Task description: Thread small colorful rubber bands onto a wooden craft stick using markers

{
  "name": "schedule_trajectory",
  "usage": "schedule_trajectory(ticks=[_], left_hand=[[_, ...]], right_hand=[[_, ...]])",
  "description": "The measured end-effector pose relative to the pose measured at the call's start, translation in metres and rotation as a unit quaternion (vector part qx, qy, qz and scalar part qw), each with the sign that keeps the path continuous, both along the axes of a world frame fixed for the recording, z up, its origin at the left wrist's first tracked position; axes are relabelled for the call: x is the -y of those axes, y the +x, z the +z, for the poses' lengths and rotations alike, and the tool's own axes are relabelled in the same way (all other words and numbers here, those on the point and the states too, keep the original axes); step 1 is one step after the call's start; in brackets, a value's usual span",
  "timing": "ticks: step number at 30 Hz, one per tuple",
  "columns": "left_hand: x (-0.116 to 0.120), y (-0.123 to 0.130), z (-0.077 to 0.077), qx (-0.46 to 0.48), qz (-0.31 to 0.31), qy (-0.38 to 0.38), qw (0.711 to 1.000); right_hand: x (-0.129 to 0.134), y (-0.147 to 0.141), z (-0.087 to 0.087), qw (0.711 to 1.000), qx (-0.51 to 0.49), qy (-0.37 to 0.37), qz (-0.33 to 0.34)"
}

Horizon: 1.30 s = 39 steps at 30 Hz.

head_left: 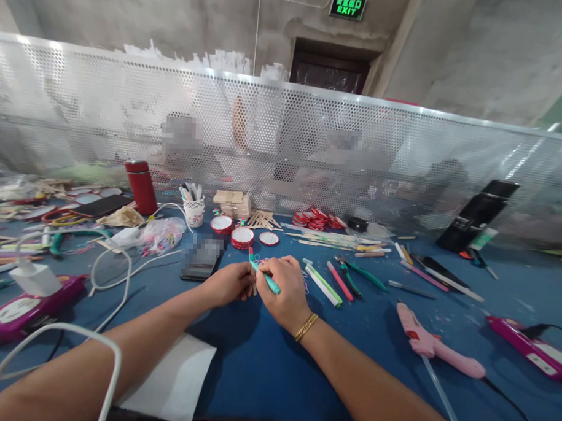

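Observation:
My right hand (285, 290) is closed around a teal marker pen (270, 282), its tip end toward my left hand. In my left hand (232, 284), the fingers pinch a small wooden stick (251, 256) whose upper end is coloured red and green. The two hands meet over the blue table, and the fingers partly hide the stick. Just beyond them stand round red-rimmed pieces with white tops, one of them a small drum-like disc (242, 237). A black phone (202, 258) lies left of my left hand. Right of my right hand are green and white markers (323, 285).
A pink glue gun (430, 344) and green-handled pliers (350, 277) lie to the right. Purple power strips (529, 348) sit at both sides, with a white cable (126, 279) looping at left. A red flask (141, 188) stands before the perforated metal screen (274, 130).

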<state>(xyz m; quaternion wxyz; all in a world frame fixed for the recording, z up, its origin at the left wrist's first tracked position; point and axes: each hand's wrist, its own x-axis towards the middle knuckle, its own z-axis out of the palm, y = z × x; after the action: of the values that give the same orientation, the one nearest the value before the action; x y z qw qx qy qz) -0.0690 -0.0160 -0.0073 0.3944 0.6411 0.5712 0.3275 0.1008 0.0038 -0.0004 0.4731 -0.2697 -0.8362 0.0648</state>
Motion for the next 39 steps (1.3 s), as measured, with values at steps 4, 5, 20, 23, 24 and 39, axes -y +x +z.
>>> schedule_trajectory(ticks=[4, 5, 20, 23, 24, 39], left_hand=[[-0.0005, 0.0, 0.0006, -0.008, -0.002, 0.001, 1.0], [-0.0004, 0.0003, 0.0013, -0.008, -0.005, 0.002, 1.0], [-0.0008, -0.0002, -0.0006, -0.003, 0.007, -0.001, 1.0], [0.0002, 0.0015, 0.0022, -0.005, 0.008, -0.004, 1.0], [0.0006, 0.0022, 0.0035, -0.006, 0.007, -0.004, 1.0], [0.0005, 0.0024, 0.0036, -0.008, 0.007, -0.008, 1.0]], right_hand=[[-0.0013, 0.0004, 0.0, 1.0, 0.009, -0.005, -0.009], [-0.0016, 0.0008, 0.0004, 1.0, 0.011, -0.006, -0.015], [0.0002, -0.0006, 0.0006, 1.0, 0.009, -0.002, 0.0], [-0.001, 0.0, 0.0006, 1.0, 0.017, -0.002, -0.011], [-0.0015, 0.0005, 0.0007, 1.0, 0.018, -0.002, -0.018], [-0.0011, 0.0001, 0.0005, 1.0, 0.012, -0.005, -0.006]])
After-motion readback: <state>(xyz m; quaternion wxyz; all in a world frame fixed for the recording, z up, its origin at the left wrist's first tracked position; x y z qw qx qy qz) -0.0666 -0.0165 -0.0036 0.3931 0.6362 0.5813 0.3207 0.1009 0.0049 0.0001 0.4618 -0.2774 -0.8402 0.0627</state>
